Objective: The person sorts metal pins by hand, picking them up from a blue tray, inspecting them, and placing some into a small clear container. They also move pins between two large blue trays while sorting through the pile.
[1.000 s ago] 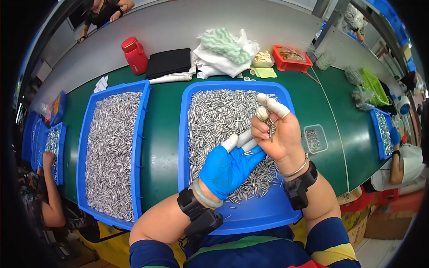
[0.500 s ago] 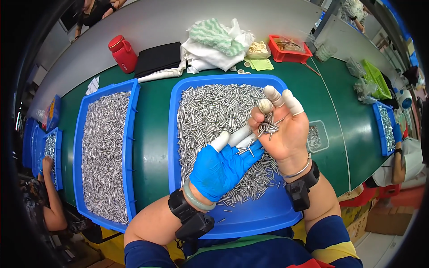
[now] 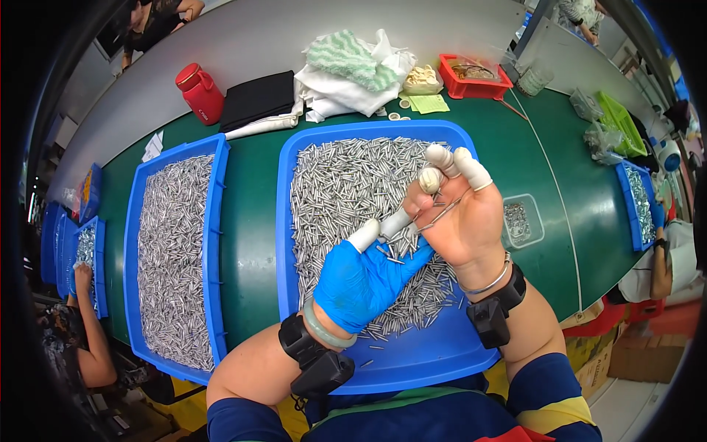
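Over the large blue tray [image 3: 284, 221] I hold both hands close together, palms turned up. My left hand [image 3: 361, 276], in a blue glove with white finger cots, is cupped around a small heap of short silvery metal pins [image 3: 398, 247]. Just to its right and a little higher is my right hand [image 3: 465, 221], ungloved with white finger cots and fingers partly curled. Across its palm lies a long thin metal piece [image 3: 442, 214], perhaps tweezers; its kind is not clear. Loose metal pins [image 3: 339, 177] fill most of the tray beneath.
To the left stands a second blue tray [image 3: 221, 243] full of pins. A clear plastic box [image 3: 536, 221] with pins sits right of my hand. Along the back are a red flask [image 3: 199, 94], black cloth [image 3: 258, 102], white cloths [image 3: 331, 92] and a red basket [image 3: 471, 88]. Other people work at both sides.
Most of the pins in my right palm are gone, and the long thin metal piece now shows there. Pins lie between my left fingers. My right hand has shifted slightly left.
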Action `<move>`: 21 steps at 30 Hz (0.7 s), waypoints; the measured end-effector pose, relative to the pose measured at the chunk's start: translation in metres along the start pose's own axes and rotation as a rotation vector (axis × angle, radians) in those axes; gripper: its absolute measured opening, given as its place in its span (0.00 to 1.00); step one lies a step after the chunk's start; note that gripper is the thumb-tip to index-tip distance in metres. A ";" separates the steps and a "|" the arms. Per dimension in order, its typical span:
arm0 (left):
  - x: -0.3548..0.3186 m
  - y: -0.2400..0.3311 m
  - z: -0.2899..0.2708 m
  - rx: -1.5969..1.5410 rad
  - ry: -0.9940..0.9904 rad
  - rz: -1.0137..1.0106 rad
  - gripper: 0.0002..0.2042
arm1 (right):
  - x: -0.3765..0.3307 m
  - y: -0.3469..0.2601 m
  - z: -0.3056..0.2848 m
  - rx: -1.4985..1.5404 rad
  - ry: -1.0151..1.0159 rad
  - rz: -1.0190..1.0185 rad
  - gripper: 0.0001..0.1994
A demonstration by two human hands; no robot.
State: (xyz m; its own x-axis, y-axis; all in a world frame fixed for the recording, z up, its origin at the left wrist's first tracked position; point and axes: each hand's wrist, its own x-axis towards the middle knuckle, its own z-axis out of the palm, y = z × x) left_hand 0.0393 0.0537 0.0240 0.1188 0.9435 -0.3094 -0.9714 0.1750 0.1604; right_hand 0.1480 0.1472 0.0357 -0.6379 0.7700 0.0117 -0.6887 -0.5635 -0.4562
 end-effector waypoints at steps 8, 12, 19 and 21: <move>0.000 0.003 -0.003 -0.043 -0.070 -0.025 0.21 | 0.001 -0.005 0.003 0.036 0.067 -0.021 0.17; -0.002 0.004 -0.002 -0.046 -0.073 0.005 0.21 | 0.001 -0.016 -0.009 0.021 -0.135 0.060 0.16; -0.001 0.010 -0.003 0.016 -0.124 0.001 0.23 | -0.016 -0.013 0.022 -0.997 -0.133 0.004 0.09; -0.002 0.011 -0.007 -0.002 -0.149 0.003 0.23 | -0.023 -0.006 0.027 -1.258 -0.153 -0.058 0.07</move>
State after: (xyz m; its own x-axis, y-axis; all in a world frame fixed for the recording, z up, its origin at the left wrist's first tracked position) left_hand 0.0269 0.0519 0.0203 0.1451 0.9753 -0.1667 -0.9722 0.1718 0.1589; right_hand 0.1578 0.1249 0.0621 -0.7087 0.6945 0.1238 0.0316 0.2066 -0.9779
